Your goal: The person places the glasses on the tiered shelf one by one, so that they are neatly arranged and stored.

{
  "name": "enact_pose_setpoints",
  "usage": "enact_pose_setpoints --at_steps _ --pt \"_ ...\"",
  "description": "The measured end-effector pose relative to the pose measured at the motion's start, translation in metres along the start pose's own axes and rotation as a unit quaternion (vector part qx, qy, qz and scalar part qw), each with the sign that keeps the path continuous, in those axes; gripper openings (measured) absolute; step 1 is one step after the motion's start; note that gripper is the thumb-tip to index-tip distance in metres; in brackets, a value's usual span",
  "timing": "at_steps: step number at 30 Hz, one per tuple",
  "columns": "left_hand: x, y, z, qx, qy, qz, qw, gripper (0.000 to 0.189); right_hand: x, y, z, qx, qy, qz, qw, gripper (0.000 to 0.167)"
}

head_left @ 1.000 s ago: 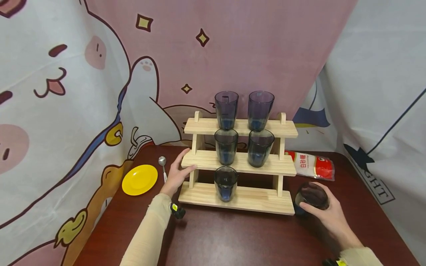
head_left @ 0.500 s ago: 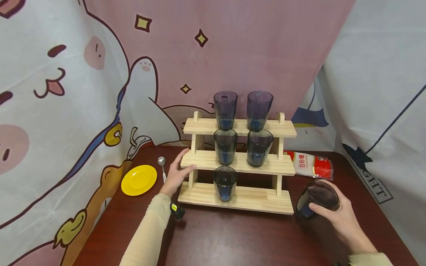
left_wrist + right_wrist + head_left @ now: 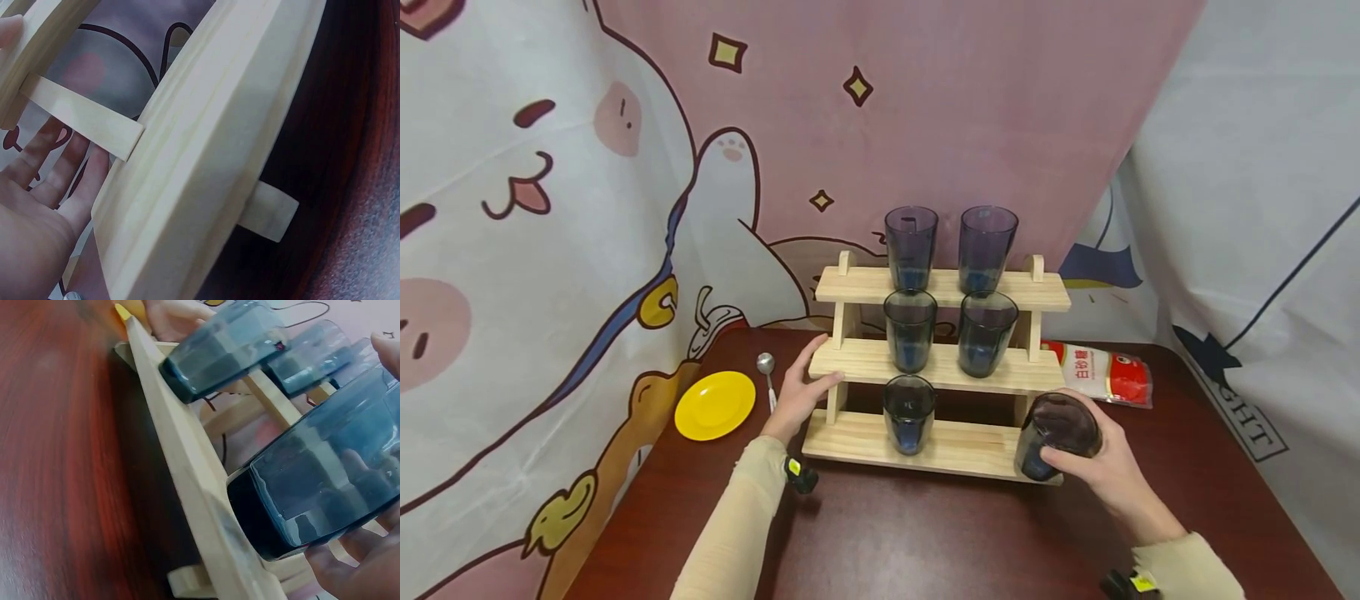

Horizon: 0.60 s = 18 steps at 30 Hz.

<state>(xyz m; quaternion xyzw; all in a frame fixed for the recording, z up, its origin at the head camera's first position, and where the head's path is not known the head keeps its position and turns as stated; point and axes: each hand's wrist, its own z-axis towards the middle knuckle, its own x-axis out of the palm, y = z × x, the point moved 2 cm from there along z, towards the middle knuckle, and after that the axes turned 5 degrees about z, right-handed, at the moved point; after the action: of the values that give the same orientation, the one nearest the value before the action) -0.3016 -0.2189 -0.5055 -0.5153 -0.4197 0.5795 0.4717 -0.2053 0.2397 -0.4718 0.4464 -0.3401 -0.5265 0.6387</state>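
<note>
A three-tier wooden display rack [image 3: 940, 442] stands on the table. At its left end, my left hand [image 3: 797, 396] holds the middle tier, thumb toward the front edge; the left wrist view has the fingers [image 3: 59, 169] behind the upright. My right hand [image 3: 1116, 475] grips a dark tinted drinking glass [image 3: 1054, 433] by its side, over the right end of the lowest tier. Seen from the right wrist, that glass [image 3: 325, 469] tilts, its base at the tier's surface; contact is unclear. One glass [image 3: 909, 414] is on the lowest tier's left part; the upper tiers bear two each.
Left of the rack lie a yellow plate [image 3: 715, 406] and a small metal spoon [image 3: 767, 371]. A red and white sugar bag [image 3: 1108, 375] is behind the right hand. Printed cloth [image 3: 1000, 108] hangs close behind and at both sides of the table [image 3: 895, 542].
The right hand first drew the glass slightly right, then carried it left from beside the rack to over the lowest tier's right end. My left hand stays on the rack.
</note>
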Motion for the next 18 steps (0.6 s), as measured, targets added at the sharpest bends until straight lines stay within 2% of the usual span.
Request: enact_pose_setpoints --at_steps 5,14,18 --pt "0.000 0.001 0.000 -0.003 -0.001 0.003 1.0000 0.074 0.018 -0.010 0.009 0.009 0.020 -0.013 0.9997 0.072" --pt "0.001 0.002 0.002 0.002 -0.002 0.002 1.0000 0.075 0.038 -0.020 0.022 0.040 0.022 -0.020 0.9988 0.075" --pt "0.000 0.002 0.002 -0.004 0.000 0.006 1.0000 0.078 0.047 -0.021 0.028 0.037 0.028 -0.020 0.9987 0.076"
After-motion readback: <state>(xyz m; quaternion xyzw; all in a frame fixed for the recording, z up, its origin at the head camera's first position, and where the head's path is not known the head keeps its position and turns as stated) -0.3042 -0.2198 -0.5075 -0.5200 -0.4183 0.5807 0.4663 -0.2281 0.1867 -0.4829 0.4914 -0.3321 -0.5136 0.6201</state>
